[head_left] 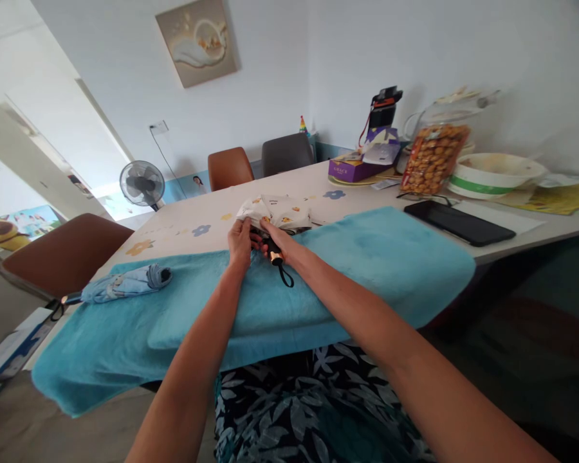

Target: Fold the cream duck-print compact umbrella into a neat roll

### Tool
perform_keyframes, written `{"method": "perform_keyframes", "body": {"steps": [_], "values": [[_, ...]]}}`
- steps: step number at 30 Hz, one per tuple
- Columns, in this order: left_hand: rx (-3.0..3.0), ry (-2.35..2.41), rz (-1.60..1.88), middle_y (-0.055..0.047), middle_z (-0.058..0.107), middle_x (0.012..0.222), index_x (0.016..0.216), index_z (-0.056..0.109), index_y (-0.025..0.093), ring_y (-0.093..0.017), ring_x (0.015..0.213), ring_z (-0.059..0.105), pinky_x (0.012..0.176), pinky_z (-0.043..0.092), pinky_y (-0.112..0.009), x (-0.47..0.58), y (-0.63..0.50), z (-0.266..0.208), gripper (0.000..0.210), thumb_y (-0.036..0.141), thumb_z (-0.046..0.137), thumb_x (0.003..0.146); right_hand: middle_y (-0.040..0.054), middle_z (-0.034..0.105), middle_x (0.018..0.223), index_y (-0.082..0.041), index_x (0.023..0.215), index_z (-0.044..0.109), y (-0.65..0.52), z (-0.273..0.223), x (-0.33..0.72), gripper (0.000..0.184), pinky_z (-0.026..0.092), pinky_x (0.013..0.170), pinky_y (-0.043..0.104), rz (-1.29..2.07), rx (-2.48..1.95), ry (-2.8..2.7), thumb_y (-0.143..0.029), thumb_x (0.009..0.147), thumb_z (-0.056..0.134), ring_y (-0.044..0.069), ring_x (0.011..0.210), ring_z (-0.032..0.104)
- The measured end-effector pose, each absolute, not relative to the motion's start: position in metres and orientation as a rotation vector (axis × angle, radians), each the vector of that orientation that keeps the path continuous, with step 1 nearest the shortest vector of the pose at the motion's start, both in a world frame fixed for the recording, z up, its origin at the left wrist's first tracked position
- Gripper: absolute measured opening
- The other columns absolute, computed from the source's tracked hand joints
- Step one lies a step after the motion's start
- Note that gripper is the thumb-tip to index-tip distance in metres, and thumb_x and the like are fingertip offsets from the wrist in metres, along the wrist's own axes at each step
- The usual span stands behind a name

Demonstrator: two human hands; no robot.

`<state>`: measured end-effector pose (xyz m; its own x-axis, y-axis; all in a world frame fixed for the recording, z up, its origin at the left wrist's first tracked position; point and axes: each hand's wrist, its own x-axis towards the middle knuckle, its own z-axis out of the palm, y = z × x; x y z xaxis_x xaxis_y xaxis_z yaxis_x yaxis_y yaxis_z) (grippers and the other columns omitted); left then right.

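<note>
A white folding umbrella (276, 209) with small orange-brown prints lies over the table in front of me, its fabric bunched and loose. Its black handle (274, 249) points toward me, ending in a gold-coloured cap with a black wrist loop. Around the handle and lower fabric my right hand (276, 239) is closed. My left hand (241, 241) pinches the fabric on the left side, close to the handle. A rolled light-blue umbrella (125, 285) rests to the left on the blue towel (367, 257).
Along the right stand a jar of round snacks (434, 157), a purple box (352, 168), a white bowl (495, 172) and a black phone (458, 222). Chairs (230, 168) line the far side of the table (183, 222). A fan (142, 184) stands beyond the left end.
</note>
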<state>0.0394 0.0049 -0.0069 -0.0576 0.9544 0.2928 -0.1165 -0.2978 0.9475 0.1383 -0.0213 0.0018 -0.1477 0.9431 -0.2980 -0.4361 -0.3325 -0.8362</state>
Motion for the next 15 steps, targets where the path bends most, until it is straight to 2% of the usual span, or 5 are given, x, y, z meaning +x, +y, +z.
{"method": "perform_keyframes", "body": {"steps": [9, 15], "values": [[1.452, 1.104, 1.538, 0.008, 0.042, 0.043, 0.063, 0.045, 0.020, -0.006, 0.031, 0.040, 0.031, 0.029, -0.016, 0.0422, 0.0130, -0.0111, 0.028, 0.035, 0.051, 0.085, -0.0019, 0.048, 0.049, -0.016, 0.068, 0.050, -0.0232, 0.0034, 0.1370, 0.043, 0.039, 0.030, 0.018, 1.691, -1.065, -0.806, -0.050, 0.093, 0.043, 0.006, 0.032, 0.042], [1.277, 1.013, 1.530, 0.006, 0.051, 0.058, 0.070, 0.050, 0.018, -0.005, 0.036, 0.045, 0.031, 0.025, -0.017, 0.0415, 0.0113, -0.0088, 0.024, 0.038, 0.054, 0.081, -0.0013, 0.049, 0.049, -0.016, 0.068, 0.050, -0.0208, -0.0015, 0.1381, 0.043, 0.039, 0.031, 0.019, 1.655, -1.051, -0.807, -0.051, 0.092, 0.042, 0.007, 0.033, 0.043]]}}
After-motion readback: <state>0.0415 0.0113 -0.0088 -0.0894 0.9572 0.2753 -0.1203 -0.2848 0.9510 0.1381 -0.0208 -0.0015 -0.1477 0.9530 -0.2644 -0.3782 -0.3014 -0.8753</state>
